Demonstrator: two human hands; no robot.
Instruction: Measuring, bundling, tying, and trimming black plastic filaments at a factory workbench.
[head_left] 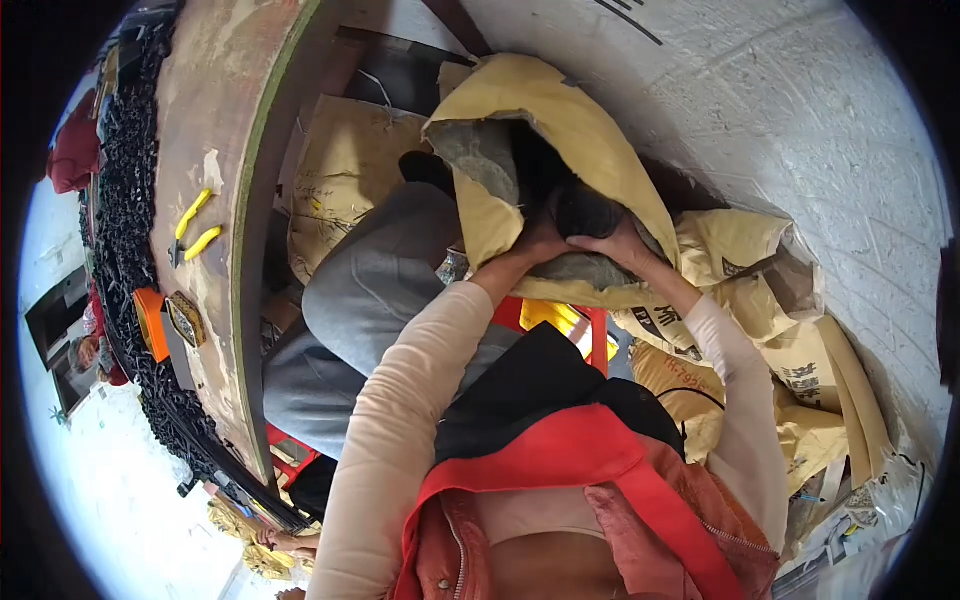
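Note:
A large tan paper sack (560,90) with a grey lining gapes in front of my knees. Both my hands reach into its mouth. Between them is a dark rounded thing (587,212), too shadowed to name. My left hand (541,240) presses on its left side, with the fingers mostly hidden in the dark. On the other side, my right hand (622,246) closes around it, the thumb lying across its near edge. The bottom of the sack is lost in shadow.
On my left stands a worn wooden table (215,110) with yellow-handled pliers (197,228), an orange box (152,322) and a long heap of black parts (125,150). Crumpled paper sacks (790,370) lie by the white wall (800,130) on the right. Another person's hand (285,542) shows at lower left.

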